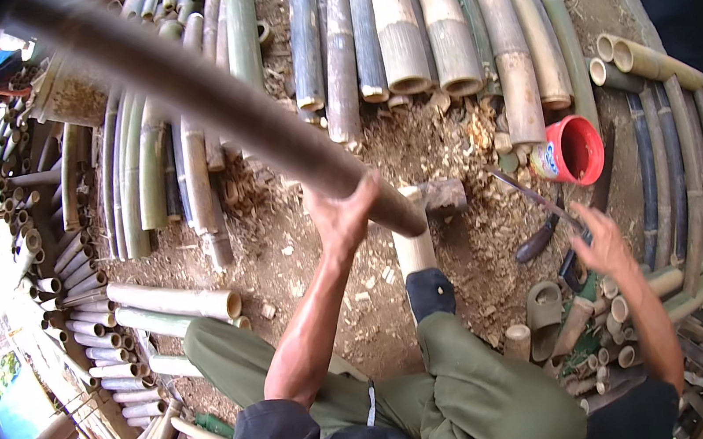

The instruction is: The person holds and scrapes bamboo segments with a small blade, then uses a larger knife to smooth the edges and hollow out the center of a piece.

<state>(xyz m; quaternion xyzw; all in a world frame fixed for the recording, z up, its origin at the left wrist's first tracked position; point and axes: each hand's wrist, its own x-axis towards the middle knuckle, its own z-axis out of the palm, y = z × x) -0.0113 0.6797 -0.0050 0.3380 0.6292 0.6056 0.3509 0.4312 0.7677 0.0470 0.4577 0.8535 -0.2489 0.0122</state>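
Observation:
A long brown bamboo pole slants from the upper left down toward the middle. My left hand is wrapped round it near its lower end. That end lies over a pale piece of wood, just beyond my dark-covered foot. On the right, my right hand is closed round the near end of a long narrow-bladed tool; its exact kind is unclear. The blade points up and left. A curved dark handle or sheath lies close beside this hand, with a black handle below it.
Rows of bamboo poles lie at the far side. A red bucket rests on its side at right. A short wood block sits amid chips. Stacked bamboo lines the left; cut bamboo pieces crowd the lower right.

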